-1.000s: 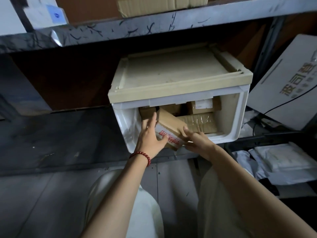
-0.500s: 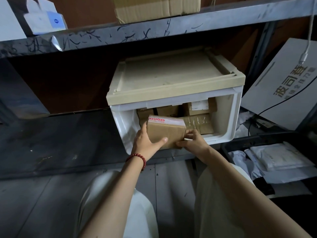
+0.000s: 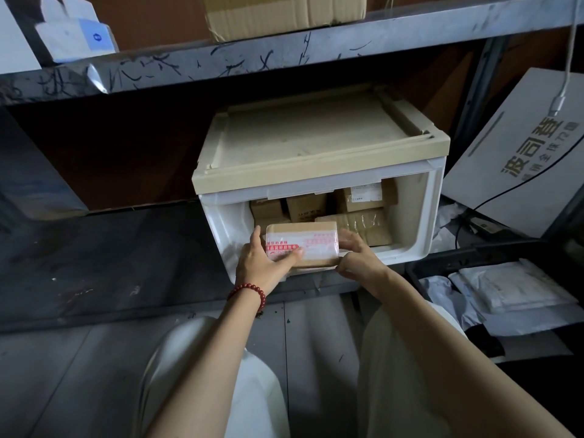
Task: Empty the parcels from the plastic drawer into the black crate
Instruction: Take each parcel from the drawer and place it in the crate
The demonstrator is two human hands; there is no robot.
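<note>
A white plastic drawer [image 3: 420, 222] with a beige top sits open on the lower shelf, with several brown cardboard parcels [image 3: 363, 222] stacked inside. At its front opening I hold a small brown parcel [image 3: 313, 245] with red-printed tape facing me. My left hand [image 3: 262, 263], a red bead bracelet at its wrist, grips the parcel's left end. My right hand [image 3: 354, 257] grips its right end. The black crate [image 3: 448, 257] stands at the right, below the drawer, with white mailer bags [image 3: 518, 289] in it.
A metal shelf beam [image 3: 284, 52] runs overhead, carrying a cardboard box [image 3: 284, 14]. A white printed carton [image 3: 518, 153] leans at the right, with a white cable [image 3: 565, 74] hanging before it. The dark shelf board [image 3: 104, 257] stretches left of the drawer. My knees are below.
The parcel has turned from tilted to level, its taped face now toward me, and come slightly out to the drawer's front. Both hands kept hold of its ends.
</note>
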